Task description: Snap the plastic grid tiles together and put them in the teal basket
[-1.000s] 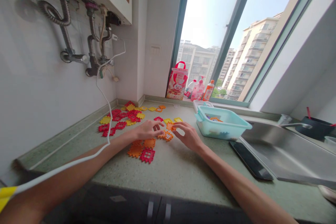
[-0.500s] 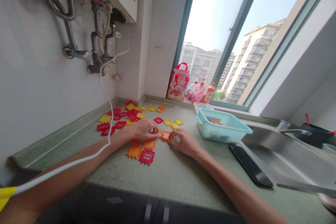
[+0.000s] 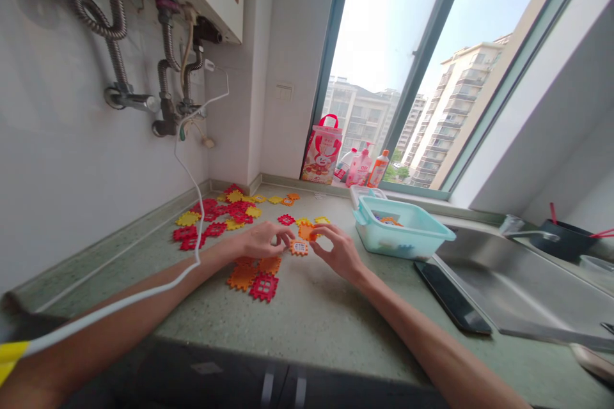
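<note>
My left hand [image 3: 265, 240] has its thumb and fingers curled in a pinch at the left edge of an orange notched building tile [image 3: 300, 248] with a pale printed middle. Close to its right, my right hand [image 3: 339, 255] pinches a plain orange notched tile [image 3: 305, 230], tilted just behind the printed one. Whether the two tiles touch cannot be made out. Below my left hand, orange tiles [image 3: 241, 277] and a red window-shaped tile [image 3: 263, 287] lie together on the counter. Beyond my hands are a small red tile [image 3: 286, 220] and a yellow tile [image 3: 322, 220], partly hidden.
Red and yellow tiles [image 3: 215, 211] are heaped at the back left. A white cable [image 3: 158, 286] crosses over my left forearm. To the right stand a turquoise tub [image 3: 407, 236] with pieces inside, a black phone [image 3: 452, 297] and a steel sink [image 3: 503, 294].
The two orange tiles, side by side before, now sit one behind the other. My right hand has lifted and tilted the plain one; the printed one is in front. The view has shifted slightly.
</note>
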A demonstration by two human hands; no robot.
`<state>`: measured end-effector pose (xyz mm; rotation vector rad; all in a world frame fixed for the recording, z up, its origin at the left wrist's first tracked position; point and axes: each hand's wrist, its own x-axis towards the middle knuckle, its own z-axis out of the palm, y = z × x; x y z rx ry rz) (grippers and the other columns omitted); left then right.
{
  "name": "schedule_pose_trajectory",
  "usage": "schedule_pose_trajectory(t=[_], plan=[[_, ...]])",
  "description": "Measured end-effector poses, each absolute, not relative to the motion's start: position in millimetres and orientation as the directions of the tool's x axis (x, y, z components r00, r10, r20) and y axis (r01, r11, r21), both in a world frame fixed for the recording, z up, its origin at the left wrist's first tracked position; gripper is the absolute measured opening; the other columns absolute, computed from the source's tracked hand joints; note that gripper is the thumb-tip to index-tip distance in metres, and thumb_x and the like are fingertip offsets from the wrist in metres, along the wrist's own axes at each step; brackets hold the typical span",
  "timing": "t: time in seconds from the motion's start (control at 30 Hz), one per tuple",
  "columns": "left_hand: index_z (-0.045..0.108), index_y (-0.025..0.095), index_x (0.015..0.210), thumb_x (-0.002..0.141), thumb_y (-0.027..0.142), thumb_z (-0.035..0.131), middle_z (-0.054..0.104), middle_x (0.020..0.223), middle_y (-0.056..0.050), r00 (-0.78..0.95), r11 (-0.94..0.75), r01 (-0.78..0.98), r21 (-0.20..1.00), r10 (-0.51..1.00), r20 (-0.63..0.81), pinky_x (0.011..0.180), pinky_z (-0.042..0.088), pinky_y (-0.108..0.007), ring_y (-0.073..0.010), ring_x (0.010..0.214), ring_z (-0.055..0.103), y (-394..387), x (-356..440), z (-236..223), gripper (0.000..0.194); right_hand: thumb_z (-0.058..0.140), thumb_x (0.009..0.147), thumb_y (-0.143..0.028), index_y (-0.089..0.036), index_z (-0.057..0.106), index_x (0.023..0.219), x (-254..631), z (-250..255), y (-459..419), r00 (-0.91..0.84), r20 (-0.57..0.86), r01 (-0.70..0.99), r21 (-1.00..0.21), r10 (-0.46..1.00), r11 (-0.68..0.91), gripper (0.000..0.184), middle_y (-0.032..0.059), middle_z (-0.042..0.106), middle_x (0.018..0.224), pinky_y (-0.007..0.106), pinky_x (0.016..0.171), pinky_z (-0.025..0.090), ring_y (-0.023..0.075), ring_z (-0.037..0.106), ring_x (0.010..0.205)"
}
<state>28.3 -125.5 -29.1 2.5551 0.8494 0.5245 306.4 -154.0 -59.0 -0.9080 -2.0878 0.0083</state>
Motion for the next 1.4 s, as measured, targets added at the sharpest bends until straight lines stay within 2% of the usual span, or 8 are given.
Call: schedule_pose_trajectory(t=[0.2, 0.37, 0.57, 0.7, 0.9, 1.07, 1.17, 1.4], plan=[[0.076, 0.021, 0.097, 0.083, 0.020, 0.057, 0.078, 0.099, -0.005, 0.674, -0.722, 0.640, 0.262, 0.691, 0.261, 0.083, 0.048, -0.029, -0.0211, 0.091, 0.069, -111, 16, -27, 0.023, 0.073, 0.095, -0.030, -0.026, 0.074, 0.110, 299, -70, -145, -0.609, 0.481, 0.518, -0.361, 0.631, 0.775, 0.016, 0.0037, 0.078, 0.113, 0.036, 0.097, 0.054, 0.0214, 0.071, 0.107], [0.078, 0.023, 0.095, 0.087, 0.024, 0.055, 0.077, 0.096, -0.005, 0.663, -0.704, 0.686, 0.185, 0.709, 0.241, 0.081, 0.046, -0.030, -0.0220, 0.089, 0.068, -109, 13, -24, 0.024, 0.078, 0.089, -0.025, -0.025, 0.076, 0.101, 298, -68, -148, -0.565, 0.448, 0.566, -0.401, 0.693, 0.721, 0.012, 0.0014, 0.079, 0.103, 0.032, 0.090, 0.054, 0.0199, 0.072, 0.096], [0.078, 0.024, 0.097, 0.088, 0.028, 0.054, 0.077, 0.094, -0.005, 0.614, -0.660, 0.728, 0.185, 0.748, 0.251, 0.077, 0.044, -0.029, -0.0219, 0.088, 0.068, -101, 0, -29, 0.026, 0.075, 0.087, -0.022, -0.030, 0.077, 0.107, 326, -38, -152, -0.628, 0.586, 0.636, 0.008, 0.512, 0.771, 0.022, 0.0061, 0.075, 0.123, 0.044, 0.103, 0.049, 0.0268, 0.069, 0.110], [0.080, 0.024, 0.096, 0.086, 0.031, 0.057, 0.077, 0.094, -0.006, 0.613, -0.653, 0.739, 0.167, 0.754, 0.237, 0.076, 0.044, -0.029, -0.0226, 0.088, 0.068, -99, -9, -27, 0.025, 0.068, 0.094, -0.028, -0.030, 0.077, 0.111, 392, -3, -147, -0.382, 0.805, 0.838, 0.094, 0.454, 0.538, 0.019, 0.0073, 0.072, 0.131, 0.046, 0.108, 0.044, 0.0297, 0.066, 0.117], [0.077, 0.022, 0.074, 0.078, 0.037, 0.065, 0.071, 0.072, -0.004, 0.560, -0.584, 0.798, 0.148, 0.810, 0.174, 0.061, 0.038, -0.029, -0.0187, 0.065, 0.060, -101, -22, -7, 0.020, 0.057, 0.099, -0.044, -0.022, 0.075, 0.115, 503, 11, -141, 0.013, 0.945, 0.997, -0.036, 0.327, 0.064, 0.033, 0.0136, 0.072, 0.128, 0.045, 0.100, 0.046, 0.0323, 0.063, 0.116], [0.070, 0.020, 0.064, 0.071, 0.060, 0.076, 0.061, 0.054, -0.003, 0.525, -0.381, 0.808, 0.449, 0.812, -0.256, 0.048, 0.034, -0.028, -0.0179, 0.049, 0.057, -99, -45, 9, 0.041, 0.055, 0.097, -0.050, -0.020, 0.077, 0.116, 537, 4, -138, 0.140, 0.912, 0.990, -0.133, 0.387, -0.045, 0.041, 0.0156, 0.074, 0.118, 0.045, 0.093, 0.048, 0.0329, 0.064, 0.106], [0.070, 0.019, 0.067, 0.064, 0.069, 0.082, 0.072, 0.066, -0.008, 0.511, -0.239, 0.833, 0.499, 0.678, -0.528, 0.044, 0.033, -0.025, -0.0222, 0.055, 0.067, -106, -46, 13, 0.051, 0.057, 0.095, -0.053, -0.023, 0.083, 0.104, 534, 3, -137, 0.163, 0.857, 0.987, -0.137, 0.489, -0.089, 0.041, 0.0172, 0.072, 0.122, 0.050, 0.092, 0.050, 0.0356, 0.061, 0.111], [0.060, 0.020, 0.070, 0.049, 0.054, 0.097, 0.073, 0.071, -0.006, 0.554, -0.237, 0.815, 0.529, 0.586, -0.591, 0.047, 0.038, -0.024, -0.0243, 0.063, 0.071, -119, -25, 0, 0.055, 0.058, 0.098, -0.037, -0.023, 0.083, 0.100, 459, 13, -147, -0.085, 0.912, 0.991, 0.035, 0.401, 0.129, 0.028, 0.0127, 0.064, 0.142, 0.055, 0.106, 0.045, 0.0364, 0.053, 0.132]])
